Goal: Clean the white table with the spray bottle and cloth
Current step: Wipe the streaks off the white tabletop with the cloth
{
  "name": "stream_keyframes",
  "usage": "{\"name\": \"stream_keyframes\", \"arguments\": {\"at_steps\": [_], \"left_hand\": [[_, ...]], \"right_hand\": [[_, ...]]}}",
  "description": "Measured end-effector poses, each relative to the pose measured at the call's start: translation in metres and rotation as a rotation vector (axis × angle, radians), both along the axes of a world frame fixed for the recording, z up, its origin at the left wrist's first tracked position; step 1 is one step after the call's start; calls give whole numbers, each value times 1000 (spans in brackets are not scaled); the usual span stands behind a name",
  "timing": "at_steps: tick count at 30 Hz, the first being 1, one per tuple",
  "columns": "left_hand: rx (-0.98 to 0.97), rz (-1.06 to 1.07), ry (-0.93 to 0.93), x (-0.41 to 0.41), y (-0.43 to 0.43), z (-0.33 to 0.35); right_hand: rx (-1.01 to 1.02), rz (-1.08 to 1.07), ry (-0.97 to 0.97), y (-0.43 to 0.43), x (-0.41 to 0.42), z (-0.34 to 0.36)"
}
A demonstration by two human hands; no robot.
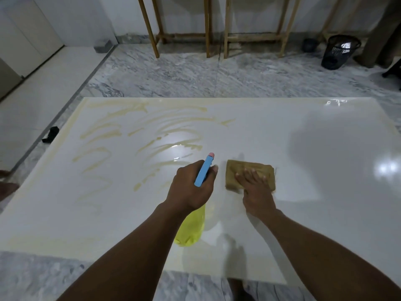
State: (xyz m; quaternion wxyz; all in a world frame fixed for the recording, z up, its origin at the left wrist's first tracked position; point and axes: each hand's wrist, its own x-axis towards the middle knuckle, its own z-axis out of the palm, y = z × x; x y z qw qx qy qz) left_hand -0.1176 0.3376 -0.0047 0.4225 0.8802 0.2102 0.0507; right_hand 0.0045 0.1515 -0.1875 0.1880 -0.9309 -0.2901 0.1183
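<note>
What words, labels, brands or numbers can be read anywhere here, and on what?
None can be read. The spray bottle in the left hand shows no label from this angle; the cloth under the right hand, the white table and the black bin bear no visible writing.

Head camera over the white table [282, 148]
Close above its near edge, looking down and forward toward wooden frames [184, 36] past the far edge.
</note>
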Motion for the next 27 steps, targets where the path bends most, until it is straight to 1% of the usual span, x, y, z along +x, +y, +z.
{"name": "stream_keyframes", "arguments": {"at_steps": [3, 6, 9, 11, 12, 14, 16, 18, 19, 20, 21, 22, 24, 27], "left_hand": [[-9, -5, -5, -54, -13, 6], [-15, 7, 44, -93, -20, 11], [-16, 2, 75, -117, -23, 18], [-27, 1, 63, -125, -24, 24], [-28, -1, 56, -125, -24, 27], [-29, 4, 45, -120, -22, 32], [-19, 16, 26, -108, -17, 35], [0, 22, 11, -90, -10, 35], [4, 30, 8, -80, -6, 35], [6, 39, 8, -72, -2, 36], [9, 47, 8, -59, 4, 35], [19, 54, 11, -45, 11, 34], [36, 70, 16, -13, 26, 31], [48, 105, 30, 34, 47, 27]], "right_hand": [[-52, 12, 42, -18, -73, 8], [-135, 25, 81, -30, -126, 16], [-164, 43, 114, -39, -151, 30], [-178, 63, 161, -40, -146, 49], [-193, 78, 209, -39, -137, 64], [-163, 37, 403, -32, -113, 96], [-103, -92, 663, -27, -80, 122], [-48, -271, 908, -28, -43, 134], [-23, -341, 992, -27, -25, 138], [-2, -367, 1075, -25, -10, 138], [-10, -367, 1117, -19, 11, 138], [-14, -355, 1133, -11, 35, 139], [10, -352, 1076, 14, 89, 142], [111, -269, 833, 57, 169, 165]]}}
